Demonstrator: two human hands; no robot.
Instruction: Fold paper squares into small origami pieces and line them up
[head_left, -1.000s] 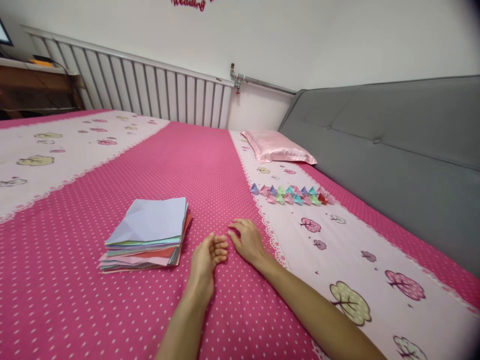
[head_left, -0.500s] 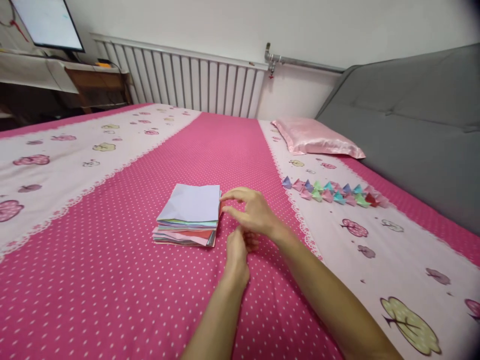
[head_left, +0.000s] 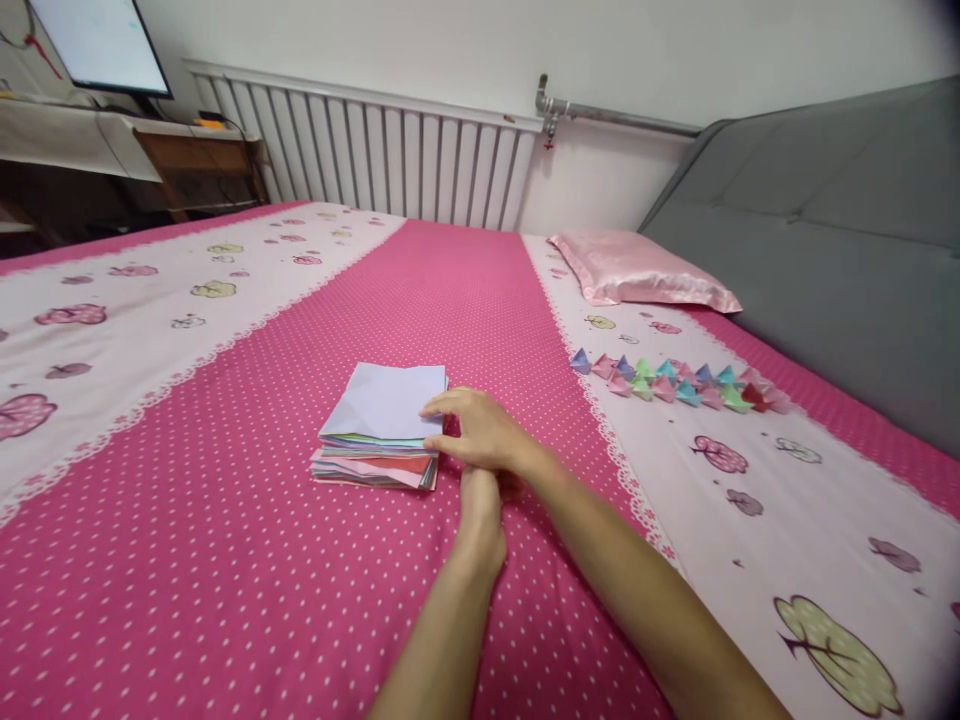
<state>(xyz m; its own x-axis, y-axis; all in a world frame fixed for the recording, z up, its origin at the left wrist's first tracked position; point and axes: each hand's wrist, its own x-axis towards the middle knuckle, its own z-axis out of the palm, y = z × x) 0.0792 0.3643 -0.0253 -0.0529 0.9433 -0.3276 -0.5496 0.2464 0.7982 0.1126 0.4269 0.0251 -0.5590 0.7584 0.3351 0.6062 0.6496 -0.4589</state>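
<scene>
A stack of coloured square paper sheets [head_left: 397, 400], with a pale lilac sheet on top, lies on the pink dotted bedcover. My right hand [head_left: 476, 425] is at the stack's right edge, its thumb and forefinger stretched out and apart. The fingertips overlap the top sheet's right side; whether they press on it is hard to tell. Below it, my left hand [head_left: 484, 505] rests just right of the stack, its fingers mostly hidden behind the right hand. To the right stand several small folded paper pieces [head_left: 688, 392] in rows, in purple, pink, green, blue and red.
A pink satin pillow [head_left: 645, 270] lies at the back right against a grey padded headboard [head_left: 817, 200]. Behind the bed runs a white radiator [head_left: 375, 150] with a pipe [head_left: 622, 122]. A monitor [head_left: 101, 45] stands on a desk [head_left: 187, 150] at the back left.
My right hand has shifted left, so its fingertips now reach over the stack's right edge. The left hand's fingers, partly visible before, are now more hidden. The view has moved slightly.
</scene>
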